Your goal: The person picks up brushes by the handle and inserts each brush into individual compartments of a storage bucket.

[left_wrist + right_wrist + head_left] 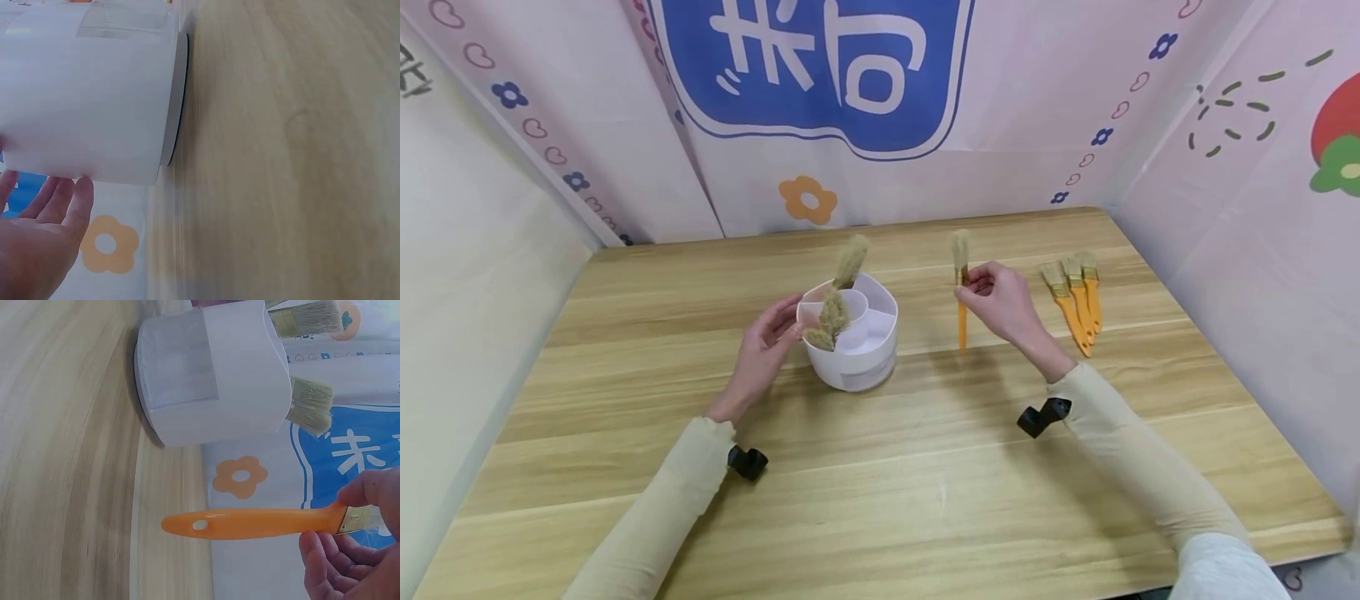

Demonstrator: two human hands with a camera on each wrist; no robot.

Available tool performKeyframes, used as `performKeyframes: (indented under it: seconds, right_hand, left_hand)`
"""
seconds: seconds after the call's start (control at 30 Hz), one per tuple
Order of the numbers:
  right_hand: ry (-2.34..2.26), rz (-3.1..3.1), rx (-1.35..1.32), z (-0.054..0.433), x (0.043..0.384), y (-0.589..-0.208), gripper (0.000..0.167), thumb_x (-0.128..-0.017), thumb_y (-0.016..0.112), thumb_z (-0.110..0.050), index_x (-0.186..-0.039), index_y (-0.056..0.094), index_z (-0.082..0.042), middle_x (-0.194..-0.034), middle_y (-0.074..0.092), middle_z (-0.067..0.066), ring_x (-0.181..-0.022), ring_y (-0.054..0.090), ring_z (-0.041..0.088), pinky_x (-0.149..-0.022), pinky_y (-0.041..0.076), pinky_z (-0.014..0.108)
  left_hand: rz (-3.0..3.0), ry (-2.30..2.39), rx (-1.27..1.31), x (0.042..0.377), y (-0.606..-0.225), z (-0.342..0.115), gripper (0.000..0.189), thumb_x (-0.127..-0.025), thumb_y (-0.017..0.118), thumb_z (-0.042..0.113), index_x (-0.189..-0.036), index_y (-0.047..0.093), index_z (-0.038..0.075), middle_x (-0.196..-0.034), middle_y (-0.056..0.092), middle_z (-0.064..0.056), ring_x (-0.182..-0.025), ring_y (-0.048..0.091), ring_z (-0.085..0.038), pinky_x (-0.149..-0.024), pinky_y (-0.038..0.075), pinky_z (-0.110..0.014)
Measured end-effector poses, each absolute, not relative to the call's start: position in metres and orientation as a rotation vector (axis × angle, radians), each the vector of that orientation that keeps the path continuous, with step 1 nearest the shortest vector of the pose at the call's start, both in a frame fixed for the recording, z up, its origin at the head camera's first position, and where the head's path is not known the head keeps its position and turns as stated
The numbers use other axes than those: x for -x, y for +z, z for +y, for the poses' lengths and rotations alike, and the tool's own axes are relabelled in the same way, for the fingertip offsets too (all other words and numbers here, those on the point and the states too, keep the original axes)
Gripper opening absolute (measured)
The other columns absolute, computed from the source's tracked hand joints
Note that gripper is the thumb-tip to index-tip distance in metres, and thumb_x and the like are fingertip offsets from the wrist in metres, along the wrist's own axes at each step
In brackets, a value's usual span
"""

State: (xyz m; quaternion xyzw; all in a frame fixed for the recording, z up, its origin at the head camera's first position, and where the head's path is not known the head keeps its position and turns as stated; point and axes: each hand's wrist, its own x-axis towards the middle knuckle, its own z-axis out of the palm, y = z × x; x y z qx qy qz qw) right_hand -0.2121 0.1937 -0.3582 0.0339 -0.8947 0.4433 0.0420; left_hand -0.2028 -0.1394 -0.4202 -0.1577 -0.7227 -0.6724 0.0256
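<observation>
My right hand (1000,300) pinches a paintbrush (962,325) near its metal ferrule, bristles up and orange handle hanging down. In the right wrist view, the handle of this paintbrush (250,524) shows a hole near its end, and its tip is clear of the tabletop. To its left stands a round white divided organizer (861,364). The thumb and fingers of my left hand (762,350) hold the organizer's left side. Brushes with pale bristles (833,312) stick up from its left compartments, their handles hidden inside.
Three more orange-handled paintbrushes (1078,304) lie side by side on the wooden table (880,500), right of my right hand. Printed cloth walls (1000,183) rise behind the table and at both sides.
</observation>
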Motion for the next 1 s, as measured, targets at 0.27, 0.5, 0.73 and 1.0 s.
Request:
performKeyframes:
  seconds: [0.27,0.5,0.73,1.0]
  right_hand:
    - [1.432,-2.659,-0.214,0.191,0.208,-0.356,0.03,-0.086,0.065,-0.019,-0.106,0.058,0.003,-0.098,0.065,0.016,-0.086,0.06,0.023,-0.071,0.05,0.02]
    - [1.489,-2.612,-0.258,0.188,0.205,-0.356,0.03,-0.086,0.066,-0.018,-0.106,0.057,0.003,-0.097,0.063,0.015,-0.085,0.059,0.021,-0.071,0.05,0.019]
    - [1.53,-2.583,-0.249,0.186,0.203,-0.356,0.03,-0.086,0.066,-0.017,-0.106,0.057,0.003,-0.097,0.063,0.015,-0.084,0.058,0.019,-0.07,0.05,0.017]
    - [1.593,-2.502,-0.27,0.183,0.2,-0.351,0.029,-0.087,0.065,-0.014,-0.106,0.055,0.005,-0.096,0.061,0.014,-0.084,0.057,0.016,-0.069,0.05,0.015]
  left_hand:
    - [-2.278,-2.062,0.495,0.203,-0.418,-0.14,0.052,-0.091,0.047,-0.009,-0.141,0.035,-0.005,-0.14,0.041,-0.031,-0.112,0.049,0.003,-0.096,0.042,-0.008]
    - [-2.296,-1.976,0.424,0.203,-0.418,-0.14,0.043,-0.092,0.05,-0.002,-0.135,0.046,-0.003,-0.122,0.057,-0.006,-0.107,0.052,0.001,-0.087,0.046,-0.009]
    - [-2.23,-2.041,0.625,0.2,-0.423,-0.144,0.055,-0.085,0.041,-0.008,-0.139,0.035,-0.009,-0.147,0.033,-0.026,-0.12,0.045,0.004,-0.096,0.042,-0.01]
    - [-2.207,-2.112,0.827,0.2,-0.426,-0.146,0.068,-0.081,0.046,-0.015,-0.143,0.019,-0.014,-0.154,0.012,-0.029,-0.14,0.014,-0.044,-0.101,0.038,-0.01]
